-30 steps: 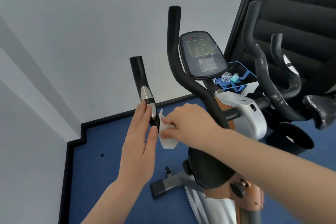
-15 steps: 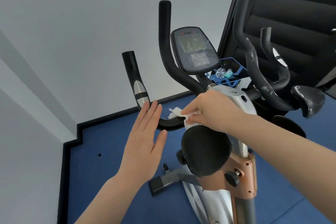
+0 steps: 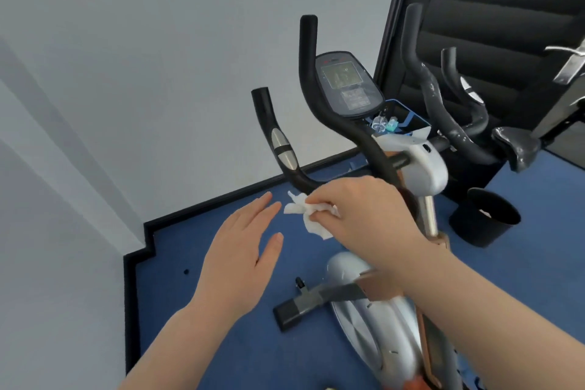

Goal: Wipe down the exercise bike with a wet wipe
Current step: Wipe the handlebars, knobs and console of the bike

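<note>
The exercise bike (image 3: pixel 421 174) stands in front of me, silver and copper with black handlebars and a dark console (image 3: pixel 346 84). Its left handlebar (image 3: pixel 278 142) curves up from the stem and carries metal pulse plates. My right hand (image 3: pixel 361 212) pinches a crumpled white wet wipe (image 3: pixel 308 214) just below the low bend of that handlebar. My left hand (image 3: pixel 243 256) hovers flat with straight fingers to the left of the wipe, below the bar, touching nothing.
A black bin (image 3: pixel 484 220) sits on the blue floor to the right of the bike. A blue wire basket (image 3: pixel 408 119) with small bottles lies behind the console. A second bike's black handlebars (image 3: pixel 443 111) and a dark panel stand at the right. White walls close the left side.
My right hand has drawn the wipe back left along the bar's low bend. My left hand has dropped away from the handlebar. The view has tilted down, so the seat is out of sight.
</note>
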A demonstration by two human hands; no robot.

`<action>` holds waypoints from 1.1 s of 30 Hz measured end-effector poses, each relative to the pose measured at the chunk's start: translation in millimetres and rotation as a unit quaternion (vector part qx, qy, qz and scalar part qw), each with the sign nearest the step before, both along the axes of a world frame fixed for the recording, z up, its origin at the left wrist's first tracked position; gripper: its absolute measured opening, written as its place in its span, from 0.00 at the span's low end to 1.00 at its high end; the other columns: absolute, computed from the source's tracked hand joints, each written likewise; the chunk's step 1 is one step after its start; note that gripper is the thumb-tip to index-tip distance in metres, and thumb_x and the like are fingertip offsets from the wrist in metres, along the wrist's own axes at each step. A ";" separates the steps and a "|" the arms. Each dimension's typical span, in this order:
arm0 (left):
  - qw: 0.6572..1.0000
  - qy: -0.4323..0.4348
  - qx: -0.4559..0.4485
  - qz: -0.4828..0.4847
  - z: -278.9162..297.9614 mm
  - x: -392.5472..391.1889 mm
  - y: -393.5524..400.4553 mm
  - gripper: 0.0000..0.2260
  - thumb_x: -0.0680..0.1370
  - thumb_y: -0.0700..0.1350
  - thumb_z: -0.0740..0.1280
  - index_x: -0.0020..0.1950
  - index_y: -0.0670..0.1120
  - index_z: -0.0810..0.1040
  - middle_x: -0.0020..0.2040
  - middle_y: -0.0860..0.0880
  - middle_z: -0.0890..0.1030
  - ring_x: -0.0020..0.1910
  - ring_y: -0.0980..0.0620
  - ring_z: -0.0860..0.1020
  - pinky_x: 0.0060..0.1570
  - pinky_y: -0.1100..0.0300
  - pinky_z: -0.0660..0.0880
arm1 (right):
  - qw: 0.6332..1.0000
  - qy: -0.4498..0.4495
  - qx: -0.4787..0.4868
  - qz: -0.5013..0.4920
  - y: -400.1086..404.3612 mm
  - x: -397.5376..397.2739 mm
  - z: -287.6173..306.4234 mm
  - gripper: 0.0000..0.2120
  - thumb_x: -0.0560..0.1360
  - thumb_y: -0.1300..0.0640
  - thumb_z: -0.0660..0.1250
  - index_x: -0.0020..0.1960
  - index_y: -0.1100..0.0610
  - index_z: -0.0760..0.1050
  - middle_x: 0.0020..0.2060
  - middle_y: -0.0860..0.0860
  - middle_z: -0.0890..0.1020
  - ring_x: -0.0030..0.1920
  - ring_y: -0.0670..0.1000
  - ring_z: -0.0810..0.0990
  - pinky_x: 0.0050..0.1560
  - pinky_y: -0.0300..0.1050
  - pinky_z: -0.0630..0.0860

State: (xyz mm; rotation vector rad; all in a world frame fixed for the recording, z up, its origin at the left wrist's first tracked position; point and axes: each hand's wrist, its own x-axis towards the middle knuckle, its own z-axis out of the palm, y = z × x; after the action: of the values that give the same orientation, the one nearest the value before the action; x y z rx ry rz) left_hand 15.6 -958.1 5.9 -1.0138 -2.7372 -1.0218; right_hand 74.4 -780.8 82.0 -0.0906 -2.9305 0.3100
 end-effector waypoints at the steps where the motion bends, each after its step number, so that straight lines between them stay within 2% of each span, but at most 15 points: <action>1: 1.000 0.000 -0.013 0.004 -2.6 4.8 -9.6 0.20 0.79 0.54 0.57 0.72 0.58 0.64 0.72 0.67 0.57 0.72 0.63 0.57 0.70 0.63 0.55 | 1.000 -0.010 -0.004 0.000 -10.7 10.7 -7.5 0.08 0.77 0.50 0.61 0.51 0.47 0.79 0.45 0.47 0.82 0.46 0.50 0.79 0.46 0.47 0.75; 5: 0.996 -0.031 -0.078 0.001 -19.9 32.7 -43.3 0.20 0.79 0.52 0.59 0.71 0.57 0.65 0.73 0.63 0.59 0.72 0.60 0.58 0.70 0.64 0.55 | 0.998 -0.056 0.007 -0.030 -43.6 58.0 -45.2 0.09 0.78 0.50 0.59 0.52 0.48 0.77 0.47 0.47 0.81 0.47 0.50 0.79 0.44 0.46 0.75; 8: 0.987 -0.060 -0.143 -0.040 -36.0 61.6 -60.5 0.19 0.79 0.54 0.58 0.71 0.57 0.65 0.74 0.62 0.59 0.72 0.60 0.59 0.70 0.63 0.56 | 0.991 -0.112 -0.004 -0.069 -60.3 99.3 -71.1 0.10 0.78 0.50 0.58 0.53 0.48 0.77 0.49 0.46 0.80 0.48 0.50 0.78 0.43 0.45 0.74; 13: 0.970 -0.088 -0.198 -0.113 -42.6 112.4 -59.9 0.19 0.80 0.55 0.56 0.71 0.58 0.64 0.74 0.62 0.59 0.64 0.57 0.69 0.68 0.64 0.56 | 0.972 -0.184 -0.036 -0.144 -72.9 170.9 -95.1 0.11 0.77 0.51 0.58 0.53 0.50 0.78 0.48 0.47 0.81 0.49 0.51 0.79 0.47 0.47 0.76; 15: 0.963 -0.071 -0.213 -0.149 -41.3 131.2 -50.0 0.19 0.80 0.55 0.55 0.72 0.57 0.63 0.74 0.62 0.58 0.67 0.58 0.66 0.68 0.64 0.54 | 0.966 -0.187 -0.035 -0.173 -71.1 201.8 -97.6 0.11 0.78 0.50 0.58 0.54 0.49 0.77 0.48 0.47 0.81 0.49 0.51 0.79 0.47 0.47 0.77; 18: 0.955 -0.041 -0.211 -0.204 -37.6 159.7 -28.7 0.20 0.80 0.54 0.55 0.72 0.55 0.64 0.74 0.60 0.61 0.72 0.59 0.59 0.69 0.65 0.53 | 0.957 -0.183 -0.039 -0.221 -63.7 249.5 -97.3 0.10 0.78 0.50 0.58 0.53 0.49 0.77 0.48 0.46 0.81 0.49 0.50 0.79 0.46 0.46 0.77; 24: 0.937 -0.004 -0.193 -0.290 -27.2 240.2 20.7 0.18 0.80 0.53 0.55 0.69 0.53 0.67 0.69 0.59 0.67 0.69 0.59 0.64 0.65 0.66 0.57 | 0.930 -0.168 -0.058 -0.322 -46.0 357.1 -92.4 0.09 0.76 0.48 0.59 0.52 0.46 0.77 0.47 0.45 0.80 0.46 0.50 0.77 0.40 0.43 0.71; 27: 0.927 0.014 -0.198 -0.318 -25.3 296.1 43.1 0.22 0.78 0.58 0.49 0.66 0.51 0.70 0.66 0.57 0.71 0.66 0.56 0.67 0.63 0.64 0.61 | 0.917 -0.154 -0.063 -0.362 -34.7 423.4 -92.2 0.10 0.75 0.49 0.60 0.53 0.46 0.77 0.48 0.45 0.80 0.48 0.51 0.78 0.42 0.44 0.74; 30: 0.924 0.006 -0.190 -0.331 -25.5 364.6 64.9 0.19 0.80 0.55 0.54 0.70 0.53 0.67 0.70 0.58 0.67 0.69 0.56 0.63 0.66 0.63 0.58 | 0.906 -0.164 -0.048 -0.387 -21.3 497.5 -94.7 0.10 0.76 0.49 0.60 0.54 0.44 0.76 0.50 0.43 0.81 0.50 0.50 0.78 0.43 0.43 0.73; 33: 0.931 0.023 -0.161 -0.327 -27.4 439.6 84.3 0.17 0.80 0.52 0.57 0.68 0.52 0.69 0.68 0.57 0.70 0.67 0.55 0.66 0.65 0.62 0.60 | 0.898 -0.177 -0.034 -0.402 -3.4 572.4 -96.6 0.10 0.76 0.50 0.59 0.54 0.44 0.76 0.51 0.43 0.81 0.51 0.51 0.78 0.43 0.43 0.72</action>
State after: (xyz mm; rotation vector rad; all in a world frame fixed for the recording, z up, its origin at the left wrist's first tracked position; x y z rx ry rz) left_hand 455.1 -873.7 -21.5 -2.0623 -2.6158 -0.5624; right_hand 646.8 -784.2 -14.5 -1.4483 -2.8826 0.2716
